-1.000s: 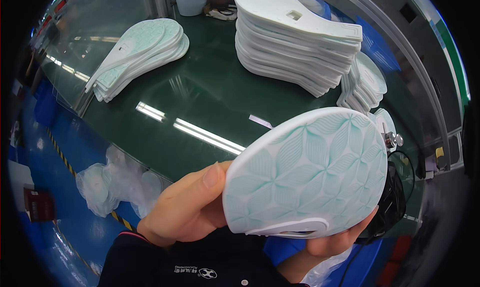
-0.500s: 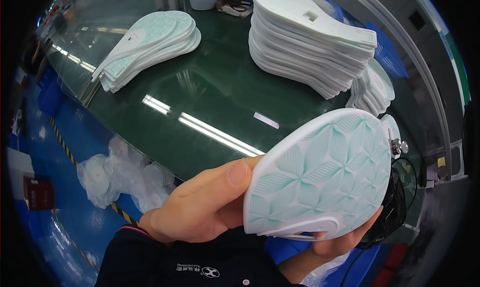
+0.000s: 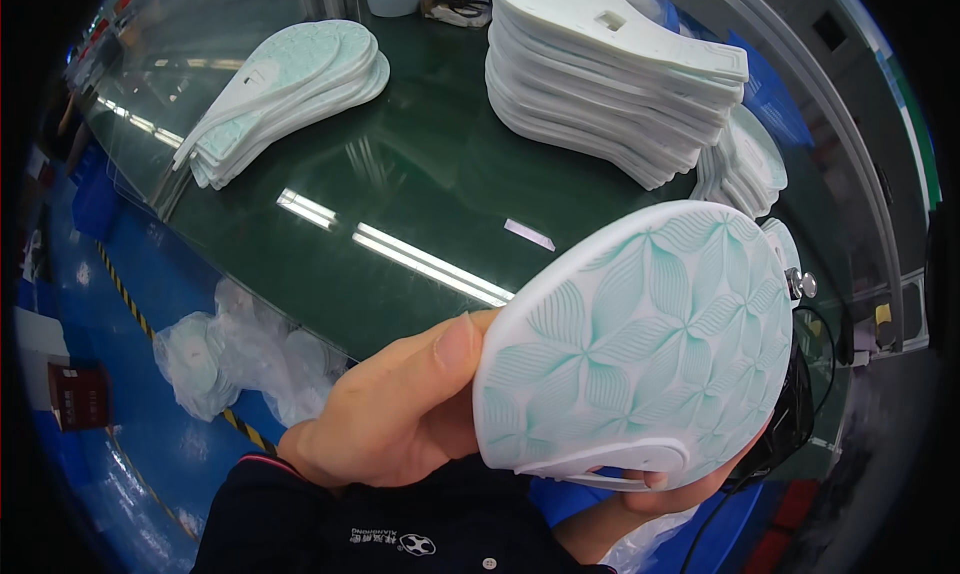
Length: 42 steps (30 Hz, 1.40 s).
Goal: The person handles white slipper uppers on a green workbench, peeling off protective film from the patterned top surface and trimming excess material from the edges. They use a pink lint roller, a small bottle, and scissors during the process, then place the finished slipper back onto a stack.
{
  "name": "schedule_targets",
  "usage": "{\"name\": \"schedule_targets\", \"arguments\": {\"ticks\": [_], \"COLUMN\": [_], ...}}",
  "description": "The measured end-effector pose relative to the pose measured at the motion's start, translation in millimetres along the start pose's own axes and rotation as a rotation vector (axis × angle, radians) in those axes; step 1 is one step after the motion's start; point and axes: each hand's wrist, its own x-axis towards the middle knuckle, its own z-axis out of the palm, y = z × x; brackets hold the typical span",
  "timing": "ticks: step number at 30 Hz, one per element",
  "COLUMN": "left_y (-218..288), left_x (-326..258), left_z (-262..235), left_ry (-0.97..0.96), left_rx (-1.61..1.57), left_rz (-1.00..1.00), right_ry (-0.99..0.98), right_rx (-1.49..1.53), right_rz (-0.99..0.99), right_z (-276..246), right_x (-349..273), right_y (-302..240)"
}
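Observation:
Tilted up in front of me is a rounded white plastic panel (image 3: pixel 650 344) with a teal leaf-line pattern and a curved cut-out along its lower edge. My left hand (image 3: pixel 400 404) is closed on its left rim, thumb on the front and fingers behind. From below, my right hand (image 3: pixel 690 494) grips the lower right edge; a fingertip shows through the cut-out, and the remaining fingers are mostly hidden behind the panel. Beyond it stands a tall stack of white paddle-shaped panels (image 3: pixel 600 94). A smaller stack of patterned panels (image 3: pixel 290 94) lies at the far left.
The green tabletop (image 3: pixel 420 194) carries a small pale strip (image 3: pixel 529 235). At the right are more stacked panels (image 3: pixel 742 164), a metal knob (image 3: pixel 803 284) and a black cable (image 3: pixel 830 374). Plastic-wrapped parts (image 3: pixel 250 349) sit left of the table, above the blue floor.
The panel has come slightly closer and shifted a little left, its face turned a bit more toward me. Both hands keep their hold. The background has shifted slightly left.

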Motion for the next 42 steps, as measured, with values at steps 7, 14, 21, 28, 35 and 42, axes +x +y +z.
{"name": "schedule_targets", "arguments": {"ticks": [7, 14, 21, 28, 35, 42], "left_y": [-8, 2, -10, -10, -11, -10], "left_x": [2, -1, 1, 2, 2, 4], "left_z": [-3, 6, -14, -13, -14, -14], "left_ry": [-0.043, 0.127, -0.04, -0.072, -0.076, -0.091], "left_rx": [-0.347, 0.15, -0.179, -0.12, -0.175, -0.159], "left_rz": [0.081, 0.034, 0.164, 0.2, 0.179, 0.18], "right_ry": [0.015, 0.016, 0.058, 0.063, -0.009, 0.064], "right_rx": [0.038, 0.607, 1.763, 1.806, 1.555, 1.995], "right_rz": [0.057, 0.476, 0.633, 0.778, 0.602, 0.712], "right_z": [-1, -1, 6, 1, 4, 4], "right_x": [-8, -12, -5, -7, -8, -5], "right_y": [5, 4, 3, 2, 3, -3]}}
